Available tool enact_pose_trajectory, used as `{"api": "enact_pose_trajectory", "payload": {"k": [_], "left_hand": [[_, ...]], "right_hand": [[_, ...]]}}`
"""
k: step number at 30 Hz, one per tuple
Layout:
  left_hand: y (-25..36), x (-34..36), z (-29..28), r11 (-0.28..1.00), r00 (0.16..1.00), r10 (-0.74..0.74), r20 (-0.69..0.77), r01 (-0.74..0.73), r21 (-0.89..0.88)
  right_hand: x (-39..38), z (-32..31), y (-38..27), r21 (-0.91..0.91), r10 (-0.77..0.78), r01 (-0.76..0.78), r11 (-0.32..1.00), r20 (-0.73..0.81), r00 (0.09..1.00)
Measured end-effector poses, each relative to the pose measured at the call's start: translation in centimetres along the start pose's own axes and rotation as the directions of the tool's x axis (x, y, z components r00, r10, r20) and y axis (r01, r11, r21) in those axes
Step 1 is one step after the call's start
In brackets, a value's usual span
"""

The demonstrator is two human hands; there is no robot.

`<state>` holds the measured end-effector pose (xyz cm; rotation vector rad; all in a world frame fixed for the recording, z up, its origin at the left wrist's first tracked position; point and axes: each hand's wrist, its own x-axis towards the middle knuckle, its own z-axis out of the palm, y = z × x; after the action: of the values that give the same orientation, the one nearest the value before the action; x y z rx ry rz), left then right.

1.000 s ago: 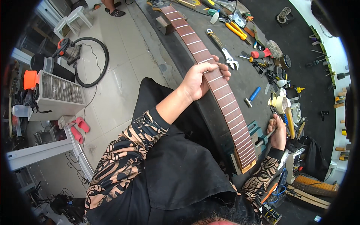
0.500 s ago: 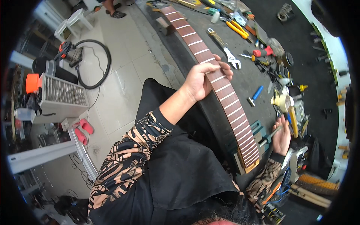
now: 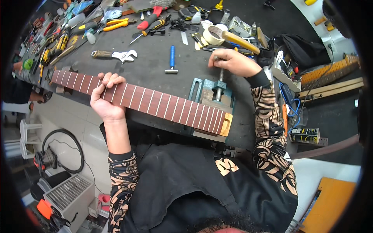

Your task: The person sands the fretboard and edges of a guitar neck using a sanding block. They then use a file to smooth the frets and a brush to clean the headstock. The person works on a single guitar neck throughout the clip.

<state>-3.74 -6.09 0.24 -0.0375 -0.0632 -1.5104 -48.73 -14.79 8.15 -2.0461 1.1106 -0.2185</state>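
A guitar neck (image 3: 153,103) with a reddish-brown fretted fingerboard lies along the front of the dark bench (image 3: 149,68). My left hand (image 3: 107,99) is wrapped round it left of its middle, fingertips over the far edge. Its right end, with pale wood showing, rests in a green bench vise (image 3: 196,91). My right hand (image 3: 235,62) is above the vise with its fingers curled at the handle on top of the threaded screw (image 3: 218,93). Just left of the vise, a blue-handled T-shaped tool (image 3: 172,58) and an adjustable wrench (image 3: 122,55) lie on the bench.
Tools crowd the bench's back, with a tape roll (image 3: 211,35) and yellow handle (image 3: 244,42) near my right hand. Another fretted neck (image 3: 326,73) lies right. Another person's legs (image 3: 37,97) show at far left. A vacuum (image 3: 48,159) stands on the floor.
The view has swung round, so the neck now runs across the picture. My left hand still grips it. My right hand's fingers have shifted to curl over the vise handle.
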Motion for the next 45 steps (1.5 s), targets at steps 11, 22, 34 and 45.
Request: {"api": "enact_pose_trajectory", "payload": {"k": [11,22,34,45], "left_hand": [[3.9,-0.3,8.2,0.995,0.973,0.101,0.206,-0.104,0.004],[15.5,-6.9,13.7,0.84,0.895,0.349,0.278,-0.43,0.33],[21.8,-15.2,8.9,0.749,0.865,0.483,0.134,-0.487,0.449],[14.9,-13.9,6.3,0.745,0.856,0.516,-0.032,-0.43,0.511]], "right_hand": [[-12.5,6.5,-2.4,0.327,0.168,0.06,0.943,-0.625,0.762],[-13.4,14.0,-10.6,-0.514,-0.302,0.154,0.844,-0.219,0.928],[-11.5,10.6,-6.1,-0.666,-0.332,-0.069,0.743,-0.456,0.826],[-6.5,14.6,-18.8,-0.419,-0.555,0.399,0.816,-0.371,0.745]]}}
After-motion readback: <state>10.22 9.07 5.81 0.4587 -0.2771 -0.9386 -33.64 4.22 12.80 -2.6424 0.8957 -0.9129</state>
